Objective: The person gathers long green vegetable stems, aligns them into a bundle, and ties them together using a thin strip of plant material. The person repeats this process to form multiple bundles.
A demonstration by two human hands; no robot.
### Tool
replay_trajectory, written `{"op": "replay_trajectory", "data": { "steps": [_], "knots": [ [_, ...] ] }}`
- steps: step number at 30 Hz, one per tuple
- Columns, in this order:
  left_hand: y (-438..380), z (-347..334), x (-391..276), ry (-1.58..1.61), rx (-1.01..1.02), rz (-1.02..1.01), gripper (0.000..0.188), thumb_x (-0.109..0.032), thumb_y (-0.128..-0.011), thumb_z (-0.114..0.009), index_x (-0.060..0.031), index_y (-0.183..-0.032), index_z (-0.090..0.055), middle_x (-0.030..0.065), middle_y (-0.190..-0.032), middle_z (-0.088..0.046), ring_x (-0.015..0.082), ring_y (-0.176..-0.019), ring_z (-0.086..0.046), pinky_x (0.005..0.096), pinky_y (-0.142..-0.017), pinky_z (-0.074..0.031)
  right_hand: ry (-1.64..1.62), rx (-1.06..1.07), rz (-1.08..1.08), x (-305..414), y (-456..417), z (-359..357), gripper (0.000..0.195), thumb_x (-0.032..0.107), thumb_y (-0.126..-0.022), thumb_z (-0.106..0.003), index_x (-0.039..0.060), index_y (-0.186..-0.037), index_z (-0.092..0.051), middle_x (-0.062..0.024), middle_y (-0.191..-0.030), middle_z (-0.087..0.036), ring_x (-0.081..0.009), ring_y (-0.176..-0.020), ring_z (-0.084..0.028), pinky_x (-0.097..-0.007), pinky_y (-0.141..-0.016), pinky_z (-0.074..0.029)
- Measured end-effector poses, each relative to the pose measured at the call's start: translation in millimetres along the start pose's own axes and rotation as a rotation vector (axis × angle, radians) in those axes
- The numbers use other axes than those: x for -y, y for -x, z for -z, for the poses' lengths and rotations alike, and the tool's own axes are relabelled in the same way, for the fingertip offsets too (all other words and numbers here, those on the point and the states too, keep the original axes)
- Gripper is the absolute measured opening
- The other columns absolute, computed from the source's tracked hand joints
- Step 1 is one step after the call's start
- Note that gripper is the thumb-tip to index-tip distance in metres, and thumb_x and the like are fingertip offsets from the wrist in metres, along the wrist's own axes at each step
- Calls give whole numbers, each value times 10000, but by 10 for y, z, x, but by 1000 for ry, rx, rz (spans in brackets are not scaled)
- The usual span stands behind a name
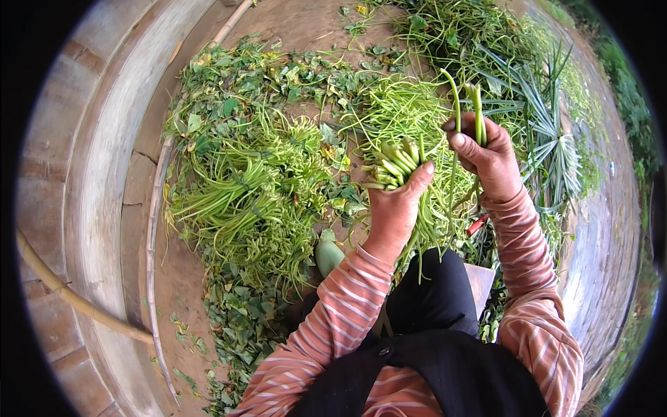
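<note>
My left hand (398, 200) is closed around a thick bunch of green leaf stalks (396, 161), cut ends up, with the long thin parts hanging below it. Up and to the right of it, my right hand (484, 151) pinches a few more stalks (478, 112), one of them apart from the others and curved at its tip. Loose stalks (406, 104) lie heaped on the ground behind the hands. To the left is a large pile of bundled stalks (250, 203), some seemingly tied.
Stripped leaves (239, 313) cover the ground at left. Bamboo poles (153, 234) lie beside a concrete ledge (96, 172). A fan-shaped palm leaf (555, 151), a red handle (477, 224) and a tangled vine heap (464, 31) are on the right. A green shoe (328, 258) shows below.
</note>
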State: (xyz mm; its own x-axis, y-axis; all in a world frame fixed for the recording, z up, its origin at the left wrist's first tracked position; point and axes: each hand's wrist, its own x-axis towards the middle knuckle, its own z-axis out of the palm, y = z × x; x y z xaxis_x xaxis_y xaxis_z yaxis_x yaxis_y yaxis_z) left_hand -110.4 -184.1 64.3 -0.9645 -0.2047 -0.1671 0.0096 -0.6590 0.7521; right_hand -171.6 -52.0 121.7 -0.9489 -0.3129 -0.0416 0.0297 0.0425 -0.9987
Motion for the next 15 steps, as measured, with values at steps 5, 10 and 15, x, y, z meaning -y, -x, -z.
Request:
{"op": "replay_trajectory", "data": {
  "steps": [5, 10, 15],
  "knots": [
    [-47, 39, 7, 83, -31, -22, 228, -25, -777, -645, -17, -992, -568, 34, -916, -598, 117, -802, -570, 239, -744, -472, 324, 273, 20, -129, 125, 130, 218, 203, -805, -653, -7, -835, -601, 39, -633, -490, -46, -596, -399, -224, -532, -364],
    [-14, -23, -36, 216, 62, 22, 226, -27, -800, -605, -5, -1020, -562, 91, -952, -624, 153, -844, -590, 265, -780, -470, 301, 419, -54, -156, 165, 73, 207, 180, -810, -648, 0, -900, -606, 48, -633, -488, -41, -600, -387, -226, -529, -362],
    [-23, 27, 20, 158, -15, -14, 170, -41, -802, -608, -3, -965, -580, 85, -903, -626, 147, -799, -599, 255, -746, -487, 287, 427, -137, -146, 143, 22, 239, 214, -820, -640, -8, -900, -605, 54, -606, -470, -41, -590, -383, -220, -527, -360]
  ]
}}
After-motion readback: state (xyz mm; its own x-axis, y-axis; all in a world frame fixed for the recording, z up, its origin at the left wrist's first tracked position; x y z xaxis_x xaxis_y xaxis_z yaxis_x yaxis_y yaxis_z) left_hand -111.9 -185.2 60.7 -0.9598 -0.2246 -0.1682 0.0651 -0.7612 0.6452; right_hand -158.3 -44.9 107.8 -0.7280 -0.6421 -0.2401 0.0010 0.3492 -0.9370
